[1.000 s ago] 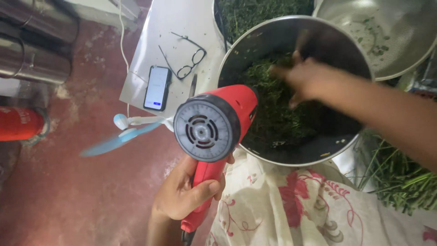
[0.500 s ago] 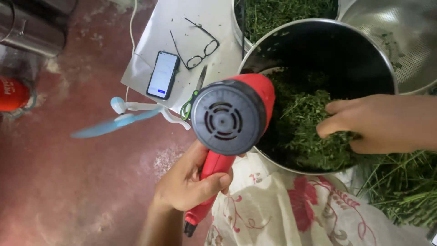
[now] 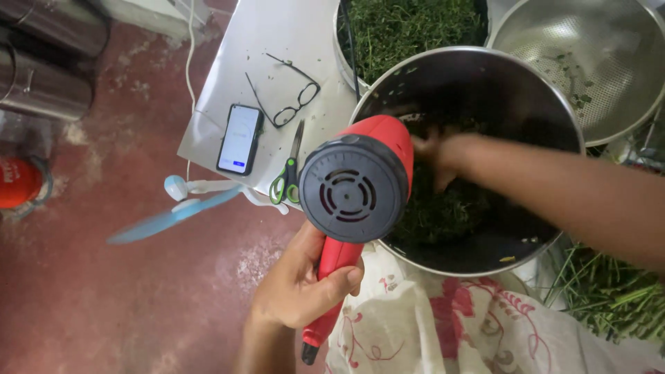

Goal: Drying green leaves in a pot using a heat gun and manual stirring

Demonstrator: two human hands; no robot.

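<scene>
We've got our left hand (image 3: pixel 301 287) wrapped tight around the handle of a red hair dryer (image 3: pixel 357 201), its grey vented rear cap facing up at us and its nozzle pointing into the big steel pot (image 3: pixel 547 111). Our right hand (image 3: pixel 440 156) is down inside that pot, among the chopped green herbs (image 3: pixel 443 215); it's blurred, so we cannot tell whether the fingers are spread or closed on the greens. The pot sits right of centre, its near rim over a white cloth with red flowers (image 3: pixel 450 325).

Beyond the pot on the far side we see a second container packed with green herbs (image 3: pixel 409 28), and to the far right a steel colander (image 3: pixel 589 62) with a few scraps in it. Loose green stalks (image 3: pixel 609 291) lie at the near right.

To the left, on the white surface (image 3: pixel 270 41), rest a pair of black-rimmed glasses (image 3: pixel 287 100), a smartphone (image 3: pixel 240 138) with its screen lit, and green-handled scissors (image 3: pixel 287 176) just beside the dryer. A small light blue handheld fan (image 3: pixel 173 208) lies at the surface's near edge, over the red floor (image 3: pixel 104 291).
</scene>
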